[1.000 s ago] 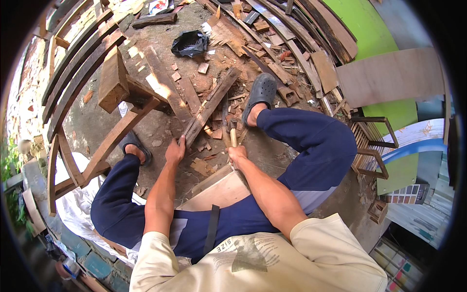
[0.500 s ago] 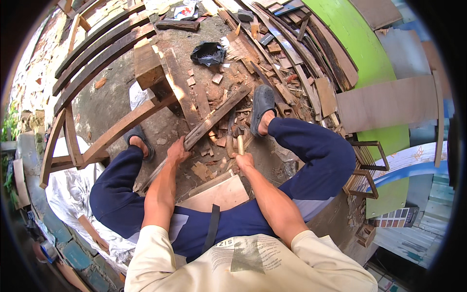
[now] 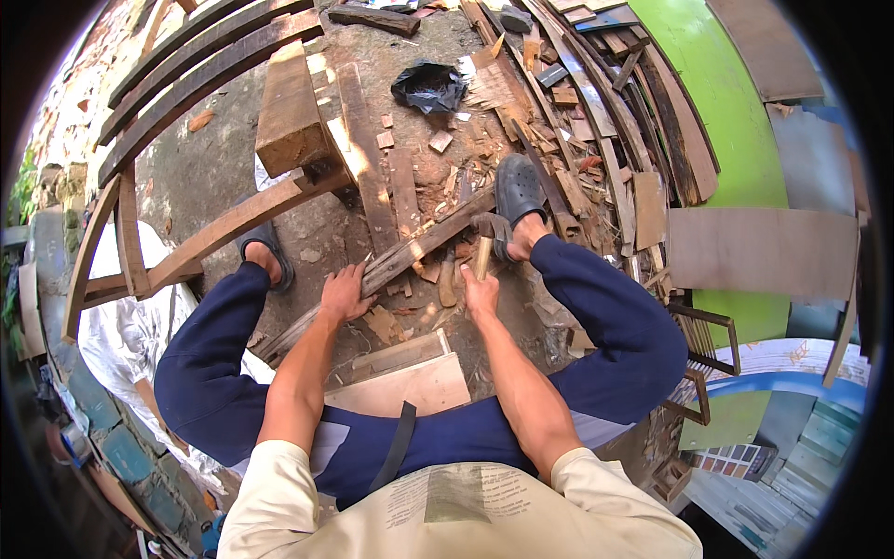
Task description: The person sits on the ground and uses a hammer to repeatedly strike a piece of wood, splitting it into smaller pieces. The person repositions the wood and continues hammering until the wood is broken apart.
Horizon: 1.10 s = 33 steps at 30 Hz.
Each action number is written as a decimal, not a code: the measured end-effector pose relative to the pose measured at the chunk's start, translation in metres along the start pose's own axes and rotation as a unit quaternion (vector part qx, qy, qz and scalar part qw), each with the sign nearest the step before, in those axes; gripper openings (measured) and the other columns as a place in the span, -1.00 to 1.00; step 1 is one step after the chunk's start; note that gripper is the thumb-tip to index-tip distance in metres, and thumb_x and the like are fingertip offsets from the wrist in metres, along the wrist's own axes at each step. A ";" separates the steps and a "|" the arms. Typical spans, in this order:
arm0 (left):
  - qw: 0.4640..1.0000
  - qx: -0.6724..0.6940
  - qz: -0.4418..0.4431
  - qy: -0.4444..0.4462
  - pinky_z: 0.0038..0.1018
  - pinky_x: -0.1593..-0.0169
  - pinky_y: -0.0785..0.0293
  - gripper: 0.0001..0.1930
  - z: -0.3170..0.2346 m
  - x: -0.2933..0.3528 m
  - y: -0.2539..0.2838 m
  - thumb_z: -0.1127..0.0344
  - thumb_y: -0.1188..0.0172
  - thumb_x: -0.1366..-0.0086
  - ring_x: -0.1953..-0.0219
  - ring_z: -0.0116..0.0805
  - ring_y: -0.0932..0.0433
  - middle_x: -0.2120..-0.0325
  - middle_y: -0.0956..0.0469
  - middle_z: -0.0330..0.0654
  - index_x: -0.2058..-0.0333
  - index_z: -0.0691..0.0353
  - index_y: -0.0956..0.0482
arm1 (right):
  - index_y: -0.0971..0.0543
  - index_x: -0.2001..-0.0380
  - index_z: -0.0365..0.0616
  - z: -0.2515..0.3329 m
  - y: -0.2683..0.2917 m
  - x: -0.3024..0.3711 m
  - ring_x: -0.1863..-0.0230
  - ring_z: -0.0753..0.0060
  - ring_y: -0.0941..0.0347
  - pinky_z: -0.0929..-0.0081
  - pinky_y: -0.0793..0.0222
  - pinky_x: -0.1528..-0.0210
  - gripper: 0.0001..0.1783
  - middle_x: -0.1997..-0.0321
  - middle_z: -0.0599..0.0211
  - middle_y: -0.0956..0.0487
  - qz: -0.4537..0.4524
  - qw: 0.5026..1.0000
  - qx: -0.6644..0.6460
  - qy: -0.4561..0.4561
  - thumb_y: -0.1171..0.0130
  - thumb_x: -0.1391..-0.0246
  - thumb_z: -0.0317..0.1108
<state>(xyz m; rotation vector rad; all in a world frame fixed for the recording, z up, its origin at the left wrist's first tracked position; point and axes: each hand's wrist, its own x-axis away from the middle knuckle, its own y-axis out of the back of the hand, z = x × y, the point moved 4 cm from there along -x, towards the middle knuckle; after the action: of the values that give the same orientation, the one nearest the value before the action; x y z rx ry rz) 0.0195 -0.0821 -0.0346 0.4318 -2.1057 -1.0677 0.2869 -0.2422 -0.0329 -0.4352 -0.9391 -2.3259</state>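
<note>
A long weathered wooden beam lies slantwise on the ground between my feet, its far end close to the grey clog on my right foot. My left hand is closed over the beam's near part, fingers across its upper side. In my right hand is a hammer, gripped by its light wooden handle with the metal head pointing away from me. The head is just right of the beam, in front of the clog. Pale boards lie close before my lap.
A wooden frame with curved slats and a thick timber block stand at the left. Scrap wood is piled at the far right, beside a green panel. A black plastic bag and wood chips lie ahead.
The hammer has come up and away from me, its head now plainly visible near the clog. The beam has shifted slightly toward me under my left hand. The view has tilted a little.
</note>
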 end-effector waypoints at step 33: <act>0.999 -0.047 -0.003 0.002 -0.05 -0.46 0.03 0.00 -0.001 0.002 -0.006 0.01 -0.38 -0.03 -0.37 -0.18 -0.23 -0.31 -0.29 -0.11 -0.39 0.24 -0.12 | -0.29 0.43 -0.10 0.129 -0.014 -0.020 0.80 0.48 -0.17 0.41 -0.17 0.73 -0.71 0.73 0.45 -0.23 -0.027 0.893 -0.447 -0.049 -0.21 -0.15 -0.27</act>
<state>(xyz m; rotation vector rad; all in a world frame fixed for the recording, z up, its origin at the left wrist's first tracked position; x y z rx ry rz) 0.0188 -0.0874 -0.0387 0.3955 -2.0428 -1.1631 0.3042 -0.1342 0.0403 -0.8922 0.1637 -2.6952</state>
